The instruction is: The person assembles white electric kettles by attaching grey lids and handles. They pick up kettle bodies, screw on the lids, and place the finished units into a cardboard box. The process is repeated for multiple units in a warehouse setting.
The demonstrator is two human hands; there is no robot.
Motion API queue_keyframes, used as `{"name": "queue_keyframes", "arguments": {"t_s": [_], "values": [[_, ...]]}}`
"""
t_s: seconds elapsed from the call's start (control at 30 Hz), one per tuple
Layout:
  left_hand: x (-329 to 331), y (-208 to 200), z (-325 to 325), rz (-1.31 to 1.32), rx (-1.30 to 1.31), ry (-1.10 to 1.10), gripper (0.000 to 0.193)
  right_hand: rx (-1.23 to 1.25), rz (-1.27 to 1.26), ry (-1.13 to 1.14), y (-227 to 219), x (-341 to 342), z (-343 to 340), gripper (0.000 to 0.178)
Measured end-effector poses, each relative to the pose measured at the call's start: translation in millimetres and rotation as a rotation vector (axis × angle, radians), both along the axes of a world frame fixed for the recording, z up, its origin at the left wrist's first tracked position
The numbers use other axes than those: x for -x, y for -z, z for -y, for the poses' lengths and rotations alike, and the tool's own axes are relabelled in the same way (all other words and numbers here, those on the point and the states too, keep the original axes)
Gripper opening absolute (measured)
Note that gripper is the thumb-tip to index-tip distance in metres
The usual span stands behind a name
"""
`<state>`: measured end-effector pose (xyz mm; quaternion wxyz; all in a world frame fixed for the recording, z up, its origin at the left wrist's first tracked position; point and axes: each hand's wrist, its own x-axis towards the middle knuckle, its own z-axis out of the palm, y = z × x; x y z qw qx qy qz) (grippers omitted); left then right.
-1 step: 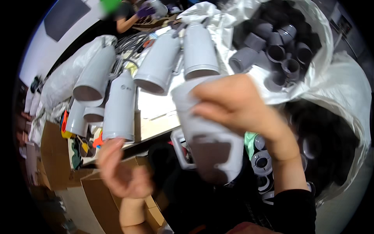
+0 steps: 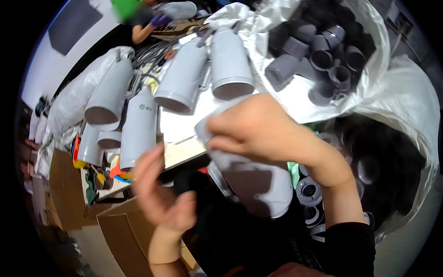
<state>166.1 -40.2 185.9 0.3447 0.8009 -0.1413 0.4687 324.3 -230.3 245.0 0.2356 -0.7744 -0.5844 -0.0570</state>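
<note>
My right hand [image 2: 249,127] is closed at the upper end of a light grey plastic cylinder [image 2: 263,187] with a loop handle [image 2: 220,180]; its fingertips are partly hidden. The cylinder is tilted in front of my body, its lower end toward the right, and the hand's shadow falls on it. To the left, my left hand [image 2: 161,194] is blurred, with fingers apart and nothing in it. It is apart from the held cylinder, just below a similar grey cylinder [image 2: 140,124] on the table.
More grey cylinders [image 2: 182,76] lie on the table [image 2: 184,154]. A white bag [image 2: 380,46] of dark grey pipe pieces [image 2: 284,69] stands at the far right; another bag [image 2: 424,184] is nearer. Cardboard boxes [image 2: 115,231] stand at lower left. A person's purple-gloved hand [image 2: 160,20] is at the back.
My right hand and the upper end of the cylinder have moved left and slightly down, tilting it more. My left hand has shifted right toward it. The view has shifted slightly.
</note>
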Motion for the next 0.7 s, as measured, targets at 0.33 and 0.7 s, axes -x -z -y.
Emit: {"name": "queue_keyframes", "arguments": {"t_s": [0.33, 0.7], "values": [[70, 114, -37, -0.821, 0.919, 0.035, 0.030, 0.591, 0.201, 0.857, 196, -206, 230, 0.037], [60, 150, -35, -0.443, 1.408, -0.169, 0.040, -1.512, -1.666, 0.351, 209, -85, 177, 0.049]]}}
